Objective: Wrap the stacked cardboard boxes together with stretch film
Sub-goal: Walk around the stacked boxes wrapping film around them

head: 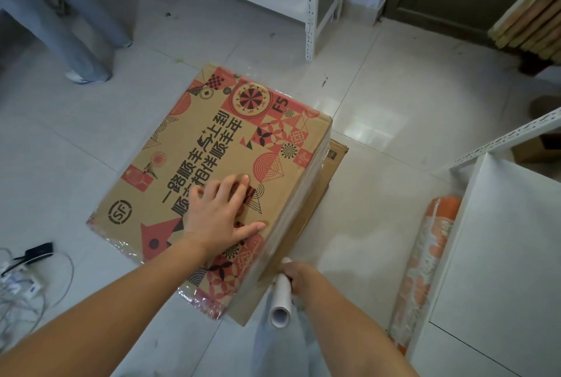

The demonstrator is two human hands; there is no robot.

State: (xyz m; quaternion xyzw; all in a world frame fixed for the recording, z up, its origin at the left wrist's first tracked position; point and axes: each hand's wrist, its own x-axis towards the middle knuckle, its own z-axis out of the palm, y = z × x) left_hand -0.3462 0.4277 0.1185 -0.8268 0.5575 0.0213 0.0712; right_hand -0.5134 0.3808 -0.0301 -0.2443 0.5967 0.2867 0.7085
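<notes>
A brown cardboard box (194, 146) printed with red and black patterns tops a stack on the tiled floor. A plain box (309, 203) beneath it sticks out on the right side. Clear stretch film (306, 176) covers the stack's right side and crinkles along its near edges. My left hand (221, 212) lies flat on the top box, fingers spread. My right hand (299, 278) grips a white stretch film roll (280, 306) at the stack's near right corner, low beside the boxes.
A rolled orange-and-white mat (425, 267) lies on the floor to the right, against a white shelf unit (498, 255). Another white rack (312, 6) stands behind the stack. A person's legs (69, 24) are at far left. Cables (24, 279) sprawl at near left.
</notes>
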